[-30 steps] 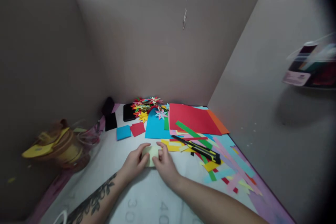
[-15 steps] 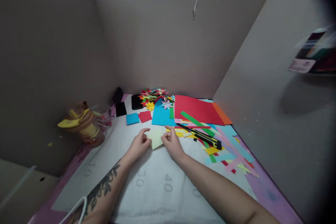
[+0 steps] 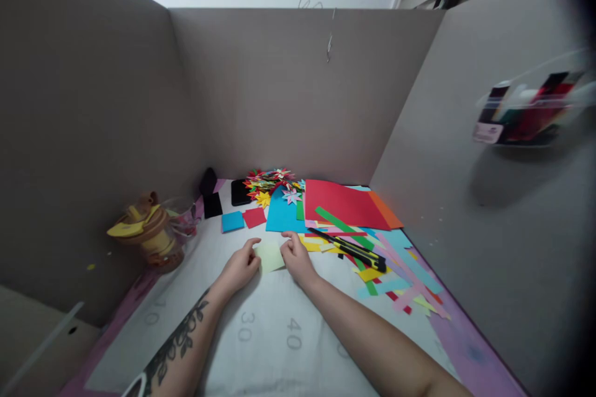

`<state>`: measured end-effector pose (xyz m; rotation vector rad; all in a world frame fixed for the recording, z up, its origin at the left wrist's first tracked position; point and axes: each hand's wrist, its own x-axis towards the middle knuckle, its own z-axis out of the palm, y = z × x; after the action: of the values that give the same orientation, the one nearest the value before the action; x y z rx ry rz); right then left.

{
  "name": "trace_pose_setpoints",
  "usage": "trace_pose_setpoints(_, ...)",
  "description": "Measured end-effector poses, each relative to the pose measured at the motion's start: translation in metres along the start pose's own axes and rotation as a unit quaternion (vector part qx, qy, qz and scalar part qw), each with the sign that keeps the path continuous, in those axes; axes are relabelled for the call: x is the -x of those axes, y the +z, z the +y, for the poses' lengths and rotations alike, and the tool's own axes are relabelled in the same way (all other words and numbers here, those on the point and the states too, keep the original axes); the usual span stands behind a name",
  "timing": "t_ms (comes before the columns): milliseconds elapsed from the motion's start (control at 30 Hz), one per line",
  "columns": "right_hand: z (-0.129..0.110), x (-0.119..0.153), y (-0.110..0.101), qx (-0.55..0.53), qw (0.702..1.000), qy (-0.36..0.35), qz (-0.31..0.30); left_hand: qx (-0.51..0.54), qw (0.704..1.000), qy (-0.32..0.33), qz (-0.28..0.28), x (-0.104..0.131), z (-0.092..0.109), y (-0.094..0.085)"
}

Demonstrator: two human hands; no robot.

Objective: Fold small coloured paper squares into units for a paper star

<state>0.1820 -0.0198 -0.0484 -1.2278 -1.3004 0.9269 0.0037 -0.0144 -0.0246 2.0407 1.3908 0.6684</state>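
A small pale yellow-green square of paper (image 3: 270, 257) is held just over the white cloth (image 3: 265, 353), between my two hands. My left hand (image 3: 243, 262) pinches its left edge, thumb and forefinger closed on it. Along the opposite edge, my right hand (image 3: 297, 257) grips the paper with curled fingers. Beyond my hands lie a blue paper square (image 3: 232, 221) and a red paper square (image 3: 254, 218). A black and yellow box cutter (image 3: 358, 252) rests on cut paper strips to the right of my right hand.
Folded paper stars (image 3: 270, 183) are heaped at the back beside a black phone (image 3: 240, 193). Red paper sheets (image 3: 344, 203) lie right of them. A brown and yellow cup (image 3: 153, 236) stands left. Grey partitions (image 3: 298, 93) enclose the table; a plastic holder (image 3: 521, 115) hangs on the right one.
The view has tilted upward and turned a little to the right. Both hands still hold the paper, which now faces me more flatly.
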Motion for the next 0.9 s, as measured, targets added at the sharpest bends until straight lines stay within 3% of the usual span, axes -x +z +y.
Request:
trace_pose_setpoints(700, 0.004, 0.006, -0.009, 0.056, 0.996, -0.022, -0.072, -0.002, 1.000, 0.022, -0.001, 0.011, 0.012, -0.010)
trace_pose_setpoints(900, 0.003, 0.007, -0.011, 0.047, 0.995, -0.017, -0.090, -0.004, 1.000, 0.017, -0.024, 0.012, 0.017, -0.008)
